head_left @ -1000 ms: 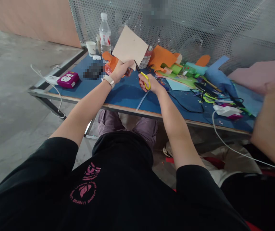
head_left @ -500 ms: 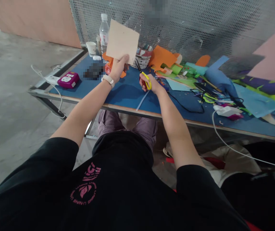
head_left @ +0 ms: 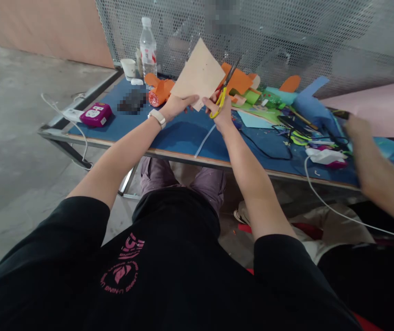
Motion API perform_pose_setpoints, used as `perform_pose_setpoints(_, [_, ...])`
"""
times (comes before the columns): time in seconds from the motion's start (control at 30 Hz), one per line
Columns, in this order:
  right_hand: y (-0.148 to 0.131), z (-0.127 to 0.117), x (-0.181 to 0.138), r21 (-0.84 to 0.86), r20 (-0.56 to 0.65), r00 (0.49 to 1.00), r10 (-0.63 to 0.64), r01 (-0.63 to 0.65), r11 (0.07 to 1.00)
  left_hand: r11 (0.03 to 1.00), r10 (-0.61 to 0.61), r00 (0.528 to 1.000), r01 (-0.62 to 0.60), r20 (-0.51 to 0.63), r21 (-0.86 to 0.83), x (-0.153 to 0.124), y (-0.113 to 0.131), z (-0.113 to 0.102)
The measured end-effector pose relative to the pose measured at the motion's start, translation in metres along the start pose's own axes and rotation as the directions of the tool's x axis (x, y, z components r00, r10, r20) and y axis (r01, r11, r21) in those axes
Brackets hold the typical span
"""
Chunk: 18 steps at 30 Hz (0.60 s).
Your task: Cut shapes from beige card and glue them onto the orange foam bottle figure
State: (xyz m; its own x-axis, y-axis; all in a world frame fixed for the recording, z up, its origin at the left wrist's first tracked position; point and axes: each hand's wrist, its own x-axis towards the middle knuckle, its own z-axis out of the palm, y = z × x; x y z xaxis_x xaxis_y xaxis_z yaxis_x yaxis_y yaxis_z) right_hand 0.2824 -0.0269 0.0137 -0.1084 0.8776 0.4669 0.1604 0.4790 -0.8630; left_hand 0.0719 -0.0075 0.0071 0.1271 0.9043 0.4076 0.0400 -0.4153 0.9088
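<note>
My left hand (head_left: 179, 105) grips a beige sheet of paper (head_left: 200, 71) by its lower left edge, thumb on top. The sheet is tilted, one corner pointing up. Around the yellow handles of a pair of scissors (head_left: 222, 99) my right hand (head_left: 219, 109) is closed, and its thumb and fingertips also touch the sheet's lower right corner. The dark blades point up and away, to the right of the paper. Behind my left hand lies a rolled orange paper piece (head_left: 159, 92). On the blue tabletop (head_left: 179, 133) below the hands is a thin pale strip (head_left: 204, 141).
A water bottle (head_left: 148, 50), a paper cup (head_left: 128, 69) and a purple pack (head_left: 96, 114) stand at the left. Coloured paper scraps (head_left: 252, 94) and cables cover the right side. Another person's arm (head_left: 379, 161) reaches in there, by a pink sheet (head_left: 372, 108). A perforated metal screen (head_left: 183, 27) closes the back.
The beige sheet has turned and moved right, lower toward my right hand, which now touches it. The scissors' blades have swung to point up-right. Another person's arm has come in at the right.
</note>
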Motion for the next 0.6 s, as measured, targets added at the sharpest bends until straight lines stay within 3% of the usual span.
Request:
perform_pose_setpoints(0.13, [-0.013, -0.002, -0.002, -0.009, 0.018, 0.999, 0.033, -0.033, 0.999, 0.997, -0.049, 0.999, 0.048, 0.010, 0.062, 0.005, 0.000, -0.005])
perform_pose_setpoints(0.23, [-0.012, -0.006, 0.002, -0.052, -0.012, 0.999, 0.050, -0.050, 0.997, 1.000, -0.012, 1.000, 0.012, -0.028, 0.007, 0.012, -0.002, -0.011])
perform_pose_setpoints(0.33, [-0.004, -0.013, 0.007, -0.056, -0.117, 0.993, 0.025, -0.032, 0.998, 0.998, 0.059, 0.983, -0.061, -0.174, -0.010, 0.018, -0.005, -0.021])
perform_pose_setpoints(0.43, [-0.003, -0.015, 0.007, -0.070, -0.116, 0.993, 0.037, -0.045, 0.997, 0.971, 0.233, 0.918, -0.200, -0.321, 0.132, 0.019, -0.008, -0.033])
perform_pose_setpoints(0.53, [-0.017, -0.012, 0.001, -0.069, 0.008, 0.991, 0.137, -0.136, 0.988, 0.850, 0.476, 0.851, -0.381, -0.221, 0.363, 0.017, -0.005, -0.040])
perform_pose_setpoints(0.6, [-0.030, -0.008, -0.006, -0.056, 0.082, 0.983, 0.164, -0.160, 0.986, 0.785, 0.530, 0.844, -0.449, -0.087, 0.426, 0.014, 0.001, -0.040])
